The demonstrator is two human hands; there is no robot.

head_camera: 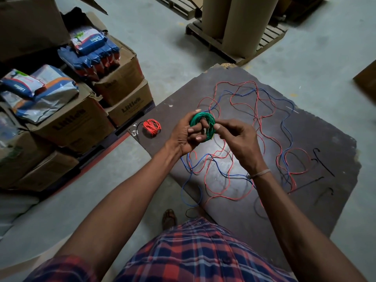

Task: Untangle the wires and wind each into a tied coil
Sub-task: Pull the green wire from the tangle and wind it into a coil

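My left hand (186, 133) grips a green wire coil (200, 119) held above the dark board (317, 143), fingers poking through its middle. My right hand (237, 139) pinches the coil's loose end at its right side. A finished red coil (152, 127) lies on the board's left corner, with a black wire beside it. Loose red wire (264, 110), blue wire (284, 127) and black wire (323, 180) sprawl tangled over the board under and around both hands.
Stacked cardboard boxes (85, 119) with packaged goods stand at the left. A wooden pallet (240, 43) carrying tall cardboard rolls sits beyond the board. Grey concrete floor (162, 41) surrounds it. My sandalled foot (169, 218) is near the board's front edge.
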